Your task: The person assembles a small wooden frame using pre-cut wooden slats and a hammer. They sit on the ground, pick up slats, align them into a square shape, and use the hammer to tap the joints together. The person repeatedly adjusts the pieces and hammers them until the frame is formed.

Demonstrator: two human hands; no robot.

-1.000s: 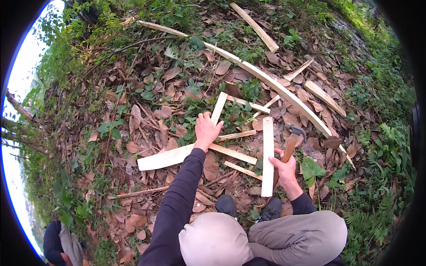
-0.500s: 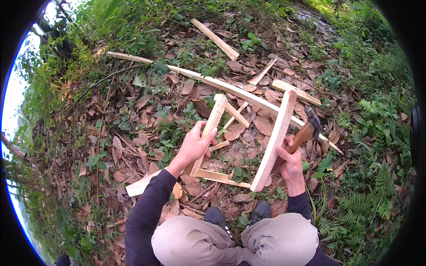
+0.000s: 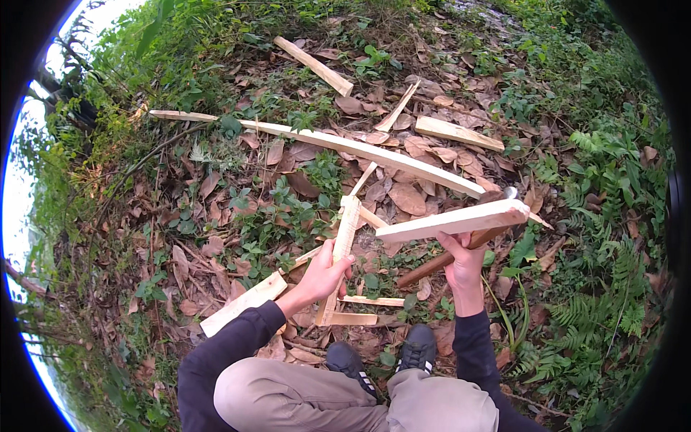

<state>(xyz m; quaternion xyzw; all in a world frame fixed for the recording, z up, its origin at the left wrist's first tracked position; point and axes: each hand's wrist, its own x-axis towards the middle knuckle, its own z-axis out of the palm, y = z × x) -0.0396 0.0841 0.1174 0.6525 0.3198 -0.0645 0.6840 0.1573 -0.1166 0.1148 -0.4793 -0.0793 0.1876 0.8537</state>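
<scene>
My left hand point(image 3: 322, 279) is closed around a pale, rough-sawn wooden bar point(image 3: 347, 227). Shorter strips jut from both its ends, among them a short crosspiece point(image 3: 356, 319) at the near end; how they are joined I cannot make out. In my right hand point(image 3: 463, 265) are two things at once: a loose wooden plank point(image 3: 450, 220), lying nearly level across the fingers, and a hammer point(image 3: 426, 269) with a brown wooden handle. The plank covers much of the hammer, and only a bit of its metal head shows past the plank's far right end.
Beyond my hands a long, thin pole point(image 3: 367, 150) crosses the leaf-strewn ground. Further off lie a short post point(image 3: 313, 65), a thin splinter point(image 3: 398, 106) and a block point(image 3: 459, 133). A board point(image 3: 245, 306) rests beside my left wrist. Ferns point(image 3: 583, 309) grow at right.
The plank in my right hand has swung from steeply upright to nearly level, and the hammer has turned with its handle pointing left. The left hand's bar sits slightly lower in view.
</scene>
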